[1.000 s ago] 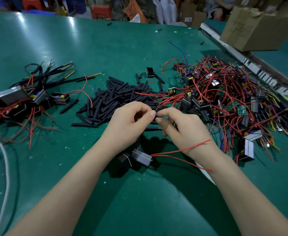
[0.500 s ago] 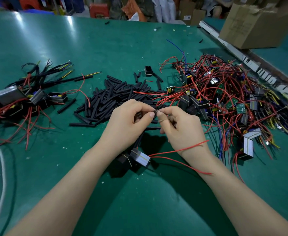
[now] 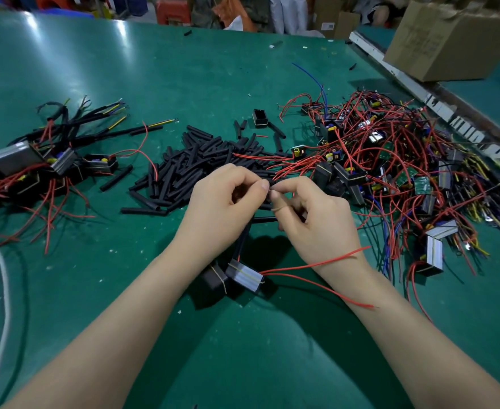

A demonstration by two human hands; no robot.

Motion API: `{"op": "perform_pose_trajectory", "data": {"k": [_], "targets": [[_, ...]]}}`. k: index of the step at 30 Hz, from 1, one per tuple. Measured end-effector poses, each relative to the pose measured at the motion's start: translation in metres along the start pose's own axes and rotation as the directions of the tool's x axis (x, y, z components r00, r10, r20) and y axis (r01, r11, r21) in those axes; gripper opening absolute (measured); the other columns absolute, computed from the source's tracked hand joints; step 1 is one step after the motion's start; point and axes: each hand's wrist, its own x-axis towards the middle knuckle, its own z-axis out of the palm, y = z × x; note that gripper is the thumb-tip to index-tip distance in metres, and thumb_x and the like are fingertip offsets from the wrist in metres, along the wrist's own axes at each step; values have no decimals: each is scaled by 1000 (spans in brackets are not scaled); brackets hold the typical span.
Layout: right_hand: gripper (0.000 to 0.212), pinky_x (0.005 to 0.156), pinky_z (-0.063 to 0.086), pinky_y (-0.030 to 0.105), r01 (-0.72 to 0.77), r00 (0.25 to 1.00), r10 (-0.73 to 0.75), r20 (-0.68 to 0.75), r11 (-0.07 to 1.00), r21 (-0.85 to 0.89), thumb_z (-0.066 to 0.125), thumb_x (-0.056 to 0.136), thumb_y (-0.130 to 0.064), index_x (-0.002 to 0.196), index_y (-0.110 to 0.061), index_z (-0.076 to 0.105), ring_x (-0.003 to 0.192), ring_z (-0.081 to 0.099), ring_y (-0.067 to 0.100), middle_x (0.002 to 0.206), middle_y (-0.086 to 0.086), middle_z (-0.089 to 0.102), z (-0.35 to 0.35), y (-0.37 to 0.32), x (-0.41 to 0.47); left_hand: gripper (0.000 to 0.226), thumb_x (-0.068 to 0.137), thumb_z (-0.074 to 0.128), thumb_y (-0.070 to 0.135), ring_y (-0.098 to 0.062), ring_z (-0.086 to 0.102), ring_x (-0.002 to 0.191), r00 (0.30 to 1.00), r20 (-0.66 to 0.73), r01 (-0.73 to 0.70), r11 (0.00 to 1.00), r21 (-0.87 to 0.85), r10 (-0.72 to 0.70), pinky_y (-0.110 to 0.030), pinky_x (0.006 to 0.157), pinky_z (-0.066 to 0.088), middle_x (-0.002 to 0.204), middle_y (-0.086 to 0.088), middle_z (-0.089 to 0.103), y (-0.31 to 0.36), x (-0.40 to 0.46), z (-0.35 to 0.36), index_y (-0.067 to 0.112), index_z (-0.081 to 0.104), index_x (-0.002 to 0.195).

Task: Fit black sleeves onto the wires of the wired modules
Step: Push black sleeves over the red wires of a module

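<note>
Module [image 3: 244, 275] sits nearest on table [image 3: 183, 69], btwn the forearms, two red wires [image 3: 310, 265] trailing right. Above it, left hand [image 3: 222, 202] and right hand [image 3: 316, 219] meet fingertip to fingertip, both pinching a black sleeve [image 3: 268, 190]. Beyond: sleeve pile [image 3: 201, 160]; unsleeved modules [image 3: 390, 160] at right, sleeved ones [image 3: 50, 160] at left.

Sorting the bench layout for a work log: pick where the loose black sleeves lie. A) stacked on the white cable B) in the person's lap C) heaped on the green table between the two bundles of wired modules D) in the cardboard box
C: the pile of loose black sleeves lies on the green table, with the sleeved modules to its left and the red-wired modules to its right.
</note>
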Motion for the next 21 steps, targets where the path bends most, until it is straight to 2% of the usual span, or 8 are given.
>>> {"op": "perform_pose_trajectory", "data": {"k": [3, 5, 7, 10, 12, 14, 18, 21], "targets": [[23, 61, 51, 44, 47, 999, -47, 4, 998, 36, 58, 94, -27, 116, -22, 62, 64, 65, 30, 53, -5, 53, -2, -2, 0, 19, 92, 59, 20, 0, 45, 54, 986, 109, 147, 957, -249, -123, -16, 55, 37, 58, 11, 55, 2, 2, -4, 17, 66, 75], [28, 61, 50, 43, 81, 997, -81, 2, 995, 63, 58, 94, -26, 122, -23, 61, 60, 62, 27, 58, -1, 60, -5, -3, 0, 22, 93, 56, 16, 5, 43, 47, 978, 166, 179, 916, -360, -126, -7, 50, 33, 50, 17, 52, 3, 2, -6, 14, 64, 73], [28, 57, 49, 39, 112, 994, -112, -4, 991, 73, 58, 94, -26, 122, -22, 62, 53, 54, 23, 58, 2, 61, -6, -6, 0, 24, 94, 55, 15, 6, 44, 50, 979, 178, 169, 899, -405, -104, -5, 52, 33, 52, 18, 52, 3, 3, -7, 15, 61, 70], [26, 52, 43, 28, 86, 992, -104, 74, 973, 212, 57, 94, -28, 120, -30, 60, 45, 46, 12, 58, 2, 62, -11, -8, 0, 27, 95, 54, 16, 3, 47, 61, 980, 191, 133, 896, -424, -55, -9, 61, 37, 60, 17, 55, 0, 4, -9, 18, 61, 69], [24, 49, 42, 23, -21, 981, -57, 185, 920, 391, 56, 93, -28, 114, -40, 58, 43, 44, 8, 59, 0, 63, -15, -8, 2, 26, 95, 54, 20, 5, 48, 63, 972, 235, 121, 902, -415, -22, -8, 64, 38, 62, 18, 57, 1, 4, -10, 20, 62, 71], [22, 45, 41, 21, -115, 970, -11, 244, 861, 496, 58, 94, -21, 108, -38, 62, 41, 45, 9, 58, -1, 62, -19, -7, 4, 22, 92, 53, 27, 9, 49, 61, 960, 281, 112, 911, -397, 5, -5, 62, 37, 62, 20, 58, 2, 4, -13, 21, 64, 74], [18, 43, 41, 17, -147, 968, 12, 249, 835, 530, 58, 95, -14, 103, -29, 65, 41, 49, 3, 57, -2, 61, -20, -6, 6, 24, 82, 54, 45, -5, 44, 67, 957, 286, 134, 937, -324, -38, -16, 62, 36, 71, 1, 54, -1, 5, -16, 30, 68, 71], [18, 44, 41, 20, -149, 970, 26, 243, 850, 505, 59, 95, -17, 104, -32, 62, 40, 47, 11, 57, -1, 62, -19, -5, 5, 25, 87, 56, 40, 2, 38, 52, 964, 254, 161, 930, -330, -77, -9, 50, 31, 60, 10, 49, 1, 4, -11, 26, 65, 68]]}}
